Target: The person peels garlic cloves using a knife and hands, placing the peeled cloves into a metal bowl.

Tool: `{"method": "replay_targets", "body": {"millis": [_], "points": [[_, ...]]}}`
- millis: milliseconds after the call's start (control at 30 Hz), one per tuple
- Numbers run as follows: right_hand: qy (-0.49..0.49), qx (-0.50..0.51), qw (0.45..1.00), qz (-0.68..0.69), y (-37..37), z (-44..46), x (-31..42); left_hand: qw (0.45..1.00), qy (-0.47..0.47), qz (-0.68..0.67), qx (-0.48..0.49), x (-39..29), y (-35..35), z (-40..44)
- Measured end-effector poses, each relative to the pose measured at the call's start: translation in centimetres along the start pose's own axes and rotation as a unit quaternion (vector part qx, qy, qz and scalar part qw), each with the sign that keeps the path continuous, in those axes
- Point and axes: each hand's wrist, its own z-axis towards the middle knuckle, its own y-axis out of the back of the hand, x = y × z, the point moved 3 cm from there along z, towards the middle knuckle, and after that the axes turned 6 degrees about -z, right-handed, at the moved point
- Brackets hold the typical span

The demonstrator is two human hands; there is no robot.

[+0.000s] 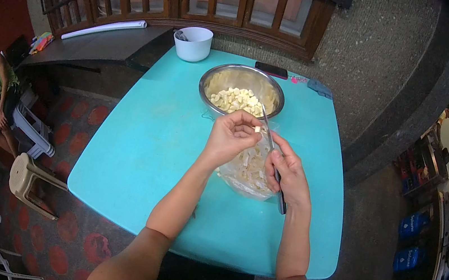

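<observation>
My left hand [233, 135] pinches a small pale piece [257, 129] between its fingertips, just in front of the metal bowl. In my right hand [287, 174] is a knife [267, 124] with a dark handle, its blade pointing up and away beside the piece. The metal bowl [204, 89] holds many pale cut chunks [237, 100]. Beneath both hands lies a clear plastic bag [251, 172] with pale and brownish bits in it, partly hidden by my right hand.
On the turquoise table [138, 146] are a white bowl [193, 45], a dark phone [272, 70] and a grey-blue cloth [320, 88] near the far edge. A person [2, 82] sits at the left, near a beige stool [32, 180].
</observation>
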Motion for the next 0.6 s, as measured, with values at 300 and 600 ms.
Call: {"method": "replay_targets", "body": {"millis": [300,600], "points": [[-0.002,-0.029,0.998,-0.057,1.1,-0.2,0.5,0.997,0.047,-0.041,-0.036,-1.0,1.2,0.4],[0.067,-0.009,0.875,-0.480,2.6,-0.2,-2.1,0.992,-0.024,0.060,-0.111,-1.5,4.6,0.7]]}}
